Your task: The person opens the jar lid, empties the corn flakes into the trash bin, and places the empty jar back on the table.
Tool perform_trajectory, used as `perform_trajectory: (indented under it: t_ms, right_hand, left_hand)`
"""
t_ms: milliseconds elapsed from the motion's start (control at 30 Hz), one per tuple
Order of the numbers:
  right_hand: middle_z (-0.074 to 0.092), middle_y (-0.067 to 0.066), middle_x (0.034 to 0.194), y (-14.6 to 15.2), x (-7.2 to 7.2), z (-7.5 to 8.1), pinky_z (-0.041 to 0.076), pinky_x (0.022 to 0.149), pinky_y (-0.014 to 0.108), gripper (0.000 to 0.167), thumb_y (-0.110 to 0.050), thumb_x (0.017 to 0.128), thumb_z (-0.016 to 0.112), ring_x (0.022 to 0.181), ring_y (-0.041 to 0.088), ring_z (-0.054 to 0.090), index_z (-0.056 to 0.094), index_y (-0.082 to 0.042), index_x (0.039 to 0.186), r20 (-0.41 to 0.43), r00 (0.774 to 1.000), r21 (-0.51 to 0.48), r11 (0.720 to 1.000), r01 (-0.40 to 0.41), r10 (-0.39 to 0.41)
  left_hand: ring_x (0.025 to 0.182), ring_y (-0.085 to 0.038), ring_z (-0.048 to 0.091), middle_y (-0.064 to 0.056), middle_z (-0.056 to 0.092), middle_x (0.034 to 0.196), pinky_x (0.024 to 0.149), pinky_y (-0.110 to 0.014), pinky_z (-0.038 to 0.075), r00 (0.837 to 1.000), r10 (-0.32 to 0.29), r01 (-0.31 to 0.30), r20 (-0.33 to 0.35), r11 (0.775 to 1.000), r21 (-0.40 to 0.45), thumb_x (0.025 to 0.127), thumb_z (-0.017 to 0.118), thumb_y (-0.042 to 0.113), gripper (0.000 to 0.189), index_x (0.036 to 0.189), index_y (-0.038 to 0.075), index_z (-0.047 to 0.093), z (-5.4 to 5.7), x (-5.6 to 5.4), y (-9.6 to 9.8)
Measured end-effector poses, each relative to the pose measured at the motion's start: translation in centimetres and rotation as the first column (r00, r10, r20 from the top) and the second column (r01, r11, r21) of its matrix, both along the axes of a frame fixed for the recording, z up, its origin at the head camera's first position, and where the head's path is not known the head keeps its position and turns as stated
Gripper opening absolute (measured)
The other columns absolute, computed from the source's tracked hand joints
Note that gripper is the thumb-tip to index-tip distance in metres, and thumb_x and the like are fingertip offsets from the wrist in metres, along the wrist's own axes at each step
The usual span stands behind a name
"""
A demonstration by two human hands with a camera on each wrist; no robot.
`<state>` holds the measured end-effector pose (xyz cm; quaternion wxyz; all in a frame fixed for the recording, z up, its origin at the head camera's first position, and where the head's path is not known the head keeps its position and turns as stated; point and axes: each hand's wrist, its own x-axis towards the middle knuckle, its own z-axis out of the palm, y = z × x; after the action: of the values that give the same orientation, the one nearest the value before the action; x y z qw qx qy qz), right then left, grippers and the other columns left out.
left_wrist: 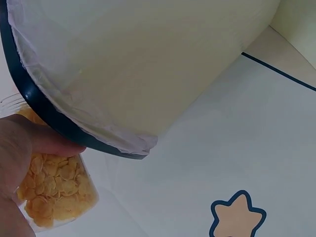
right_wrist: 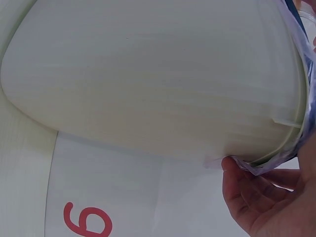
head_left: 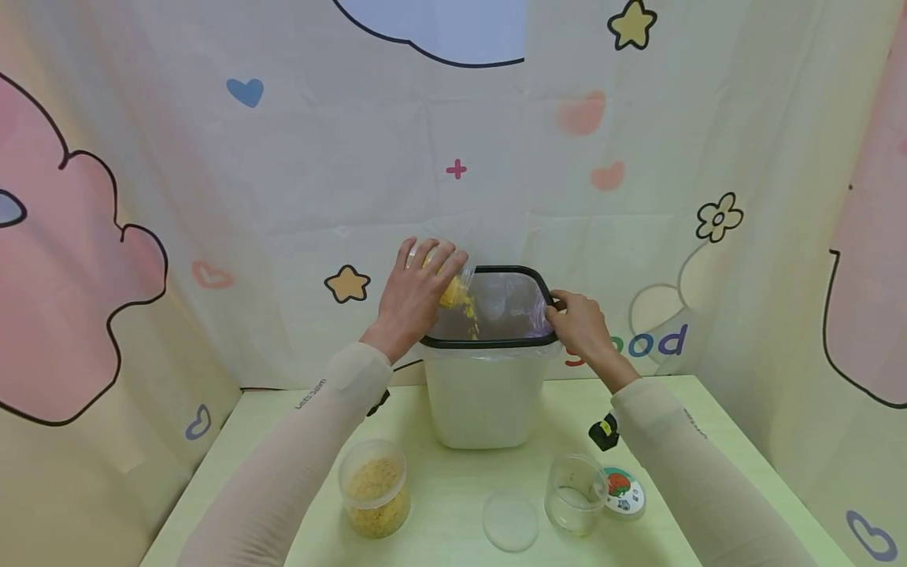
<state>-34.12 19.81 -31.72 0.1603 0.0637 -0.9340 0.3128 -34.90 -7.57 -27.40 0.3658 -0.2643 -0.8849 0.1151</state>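
Observation:
My left hand holds a clear plastic container of yellow flakes, tipped over the left side of a white trash bin. Flakes tumble from its mouth into the bin. In the left wrist view the thumb crosses the container just outside the bin's black rim. A thin clear bag lines the bin and folds out under that rim. At the right side of the rim, my right hand grips the edge, its fingers curled around it and the bag, as the right wrist view also shows.
On the table stand a jar of crumbly yellow flakes at left and an empty-looking clear jar at right. Near them lie a translucent lid and a printed lid. A patterned curtain hangs behind the bin.

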Motion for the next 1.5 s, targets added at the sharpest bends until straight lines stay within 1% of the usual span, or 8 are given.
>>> perform_trajectory:
  t_ms: [133, 367, 667, 833, 967, 1167, 1367, 1500]
  right_hand:
    - [0.067, 0.023, 0.120, 0.06, -0.01, -0.02, 0.053, 0.084, 0.045, 0.047, -0.019, 0.098, 0.046, 0.109, 0.039, 0.063, 0.051, 0.000, 0.140, -0.004, 1.000, 0.007, 1.000, -0.005, 0.005]
    - [0.067, 0.023, 0.122, 0.12, -0.07, -0.03, 0.054, 0.086, 0.047, 0.047, -0.019, 0.098, 0.047, 0.112, 0.040, 0.062, 0.051, 0.000, 0.141, -0.001, 1.000, -0.001, 1.000, -0.004, 0.004]
    - [0.067, 0.023, 0.122, 0.06, 0.10, 0.05, 0.053, 0.077, 0.039, 0.047, -0.019, 0.098, 0.047, 0.107, 0.038, 0.064, 0.050, 0.000, 0.141, 0.003, 1.000, -0.001, 1.000, -0.005, 0.005]
    - [0.067, 0.023, 0.122, 0.10, 0.07, 0.02, 0.053, 0.079, 0.042, 0.047, -0.019, 0.098, 0.047, 0.108, 0.038, 0.063, 0.050, 0.000, 0.141, -0.002, 1.000, 0.004, 1.000, -0.004, 0.004]
    - [0.067, 0.022, 0.121, 0.13, 0.03, -0.03, 0.052, 0.079, 0.041, 0.047, -0.019, 0.098, 0.047, 0.108, 0.038, 0.063, 0.051, -0.001, 0.141, -0.004, 1.000, 0.008, 1.000, -0.005, 0.005]
    - [0.068, 0.022, 0.121, 0.13, -0.01, -0.10, 0.053, 0.080, 0.043, 0.045, -0.019, 0.098, 0.048, 0.110, 0.039, 0.063, 0.052, -0.001, 0.140, -0.007, 1.000, 0.007, 1.000, -0.010, 0.011]
    - [0.067, 0.022, 0.122, 0.06, 0.08, 0.00, 0.052, 0.079, 0.041, 0.046, -0.019, 0.098, 0.048, 0.107, 0.038, 0.063, 0.052, -0.001, 0.140, 0.000, 1.000, 0.000, 1.000, -0.008, 0.008]
    - [0.067, 0.022, 0.122, -0.05, 0.10, 0.00, 0.052, 0.078, 0.039, 0.046, -0.020, 0.098, 0.048, 0.106, 0.036, 0.063, 0.052, -0.002, 0.140, 0.005, 1.000, -0.004, 1.000, -0.001, 0.001]
  left_hand:
    - [0.139, -0.028, 0.035, -0.005, 0.042, 0.148, 0.123, -0.051, 0.018, 1.000, 0.008, -0.008, -0.009, 1.000, -0.022, 0.079, 0.078, 0.020, 0.081, 0.147, 0.022, 0.035, 0.02, 0.01, 0.01]
    - [0.139, -0.028, 0.035, -0.005, 0.042, 0.147, 0.123, -0.050, 0.018, 1.000, 0.003, -0.004, -0.017, 0.999, -0.040, 0.079, 0.078, 0.021, 0.081, 0.148, 0.023, 0.036, 0.00, 0.02, 0.04]
    - [0.140, -0.028, 0.034, -0.004, 0.041, 0.149, 0.123, -0.050, 0.018, 0.999, 0.009, -0.012, -0.043, 0.997, -0.074, 0.082, 0.075, 0.018, 0.077, 0.148, 0.025, 0.036, -0.07, 0.18, 0.00]
    - [0.140, -0.028, 0.034, -0.004, 0.041, 0.150, 0.124, -0.050, 0.017, 0.999, 0.009, -0.014, -0.048, 0.996, -0.090, 0.083, 0.074, 0.018, 0.076, 0.148, 0.026, 0.036, -0.11, 0.25, -0.03]
    - [0.141, -0.028, 0.033, -0.004, 0.040, 0.151, 0.124, -0.050, 0.016, 0.999, 0.025, -0.029, -0.039, 0.994, -0.104, 0.084, 0.073, 0.018, 0.076, 0.149, 0.026, 0.035, -0.10, 0.25, -0.03]
    - [0.142, -0.028, 0.031, -0.004, 0.038, 0.152, 0.124, -0.051, 0.014, 0.998, 0.038, -0.043, -0.043, 0.992, -0.121, 0.083, 0.074, 0.019, 0.079, 0.150, 0.027, 0.033, -0.08, 0.17, 0.00]
    - [0.142, -0.028, 0.031, -0.004, 0.038, 0.151, 0.124, -0.051, 0.015, 0.997, 0.043, -0.052, -0.067, 0.987, -0.150, 0.082, 0.075, 0.019, 0.080, 0.149, 0.028, 0.033, -0.04, 0.19, 0.02]
    - [0.143, -0.029, 0.030, -0.004, 0.036, 0.152, 0.124, -0.051, 0.015, 0.997, 0.049, -0.060, -0.067, 0.984, -0.167, 0.081, 0.076, 0.019, 0.082, 0.150, 0.028, 0.032, -0.03, 0.23, 0.01]
